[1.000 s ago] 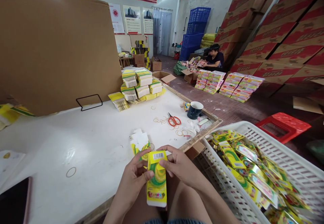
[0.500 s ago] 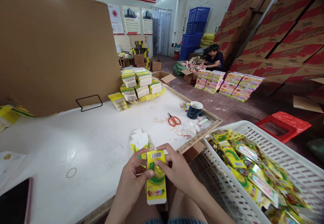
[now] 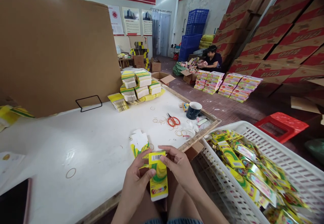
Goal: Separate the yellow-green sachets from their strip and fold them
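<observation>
I hold a yellow and green packet box (image 3: 158,180) upright over my lap, at the near edge of the white table (image 3: 83,143). My left hand (image 3: 135,185) grips its left side, thumb across the front. My right hand (image 3: 178,166) pinches its top end by the barcode flap. Just behind the box, a few flat yellow cartons (image 3: 138,143) lie on the table. A white plastic crate (image 3: 283,156) full of similar yellow-green packets (image 3: 249,170) stands at my right.
Stacks of bundled cartons (image 3: 138,83) sit at the table's far side before a big cardboard sheet (image 3: 55,48). Red scissors (image 3: 172,120), rubber bands and a dark cup (image 3: 193,110) lie right of centre. A phone (image 3: 14,202) is near left. Another person (image 3: 214,59) sits among boxes; a red stool (image 3: 282,126) stands right.
The box has been lifted slightly and tilted; my right fingers have shifted from across its front up to its top flap. My left hand keeps its grip.
</observation>
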`<state>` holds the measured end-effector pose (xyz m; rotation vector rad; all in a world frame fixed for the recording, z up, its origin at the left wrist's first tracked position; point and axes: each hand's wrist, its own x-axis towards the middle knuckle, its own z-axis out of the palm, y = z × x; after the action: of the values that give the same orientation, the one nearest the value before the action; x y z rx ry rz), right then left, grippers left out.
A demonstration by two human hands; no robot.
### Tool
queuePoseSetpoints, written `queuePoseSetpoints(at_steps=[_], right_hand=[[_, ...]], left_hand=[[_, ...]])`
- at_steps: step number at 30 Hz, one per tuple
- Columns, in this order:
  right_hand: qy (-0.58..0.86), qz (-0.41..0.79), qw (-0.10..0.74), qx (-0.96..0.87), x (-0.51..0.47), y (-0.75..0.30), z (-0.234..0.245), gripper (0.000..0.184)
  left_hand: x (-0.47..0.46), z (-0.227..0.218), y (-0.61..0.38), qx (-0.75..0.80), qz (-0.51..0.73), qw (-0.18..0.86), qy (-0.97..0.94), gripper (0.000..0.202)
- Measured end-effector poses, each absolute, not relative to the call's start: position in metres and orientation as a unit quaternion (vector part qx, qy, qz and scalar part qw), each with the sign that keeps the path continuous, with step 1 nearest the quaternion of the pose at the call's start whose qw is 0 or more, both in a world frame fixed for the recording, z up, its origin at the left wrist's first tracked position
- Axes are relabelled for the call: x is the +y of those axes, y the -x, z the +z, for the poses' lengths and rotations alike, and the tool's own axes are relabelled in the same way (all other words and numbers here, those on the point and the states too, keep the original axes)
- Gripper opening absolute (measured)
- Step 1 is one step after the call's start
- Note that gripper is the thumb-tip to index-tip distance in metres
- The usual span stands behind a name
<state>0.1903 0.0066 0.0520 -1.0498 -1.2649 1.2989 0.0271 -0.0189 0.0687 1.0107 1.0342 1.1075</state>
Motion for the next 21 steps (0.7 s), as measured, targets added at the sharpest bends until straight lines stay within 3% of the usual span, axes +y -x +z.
queuePoseSetpoints(at_steps=[3,10,16,21], right_hand=[[0.441,0.527,0.532,-0.495,-0.001,-0.184,0.056,0.037],[0.511,0.428,0.564,-0.487,-0.014,-0.167,0.056,0.037],[0.493,0.436,0.537,-0.528,-0.007,-0.172,0.06,0.035],[0.473,0.369,0.5,-0.625,-0.006,-0.196,0.067,0.021]], left_hand=[[-0.018,0.071,-0.028,0.461,0.495,0.589,-0.442,0.049],[-0.021,0.055,-0.038,0.51,0.52,0.495,-0.473,0.033],[-0.023,0.054,-0.038,0.5,0.535,0.507,-0.454,0.036],[-0.021,0.061,-0.04,0.489,0.499,0.52,-0.491,0.033]])
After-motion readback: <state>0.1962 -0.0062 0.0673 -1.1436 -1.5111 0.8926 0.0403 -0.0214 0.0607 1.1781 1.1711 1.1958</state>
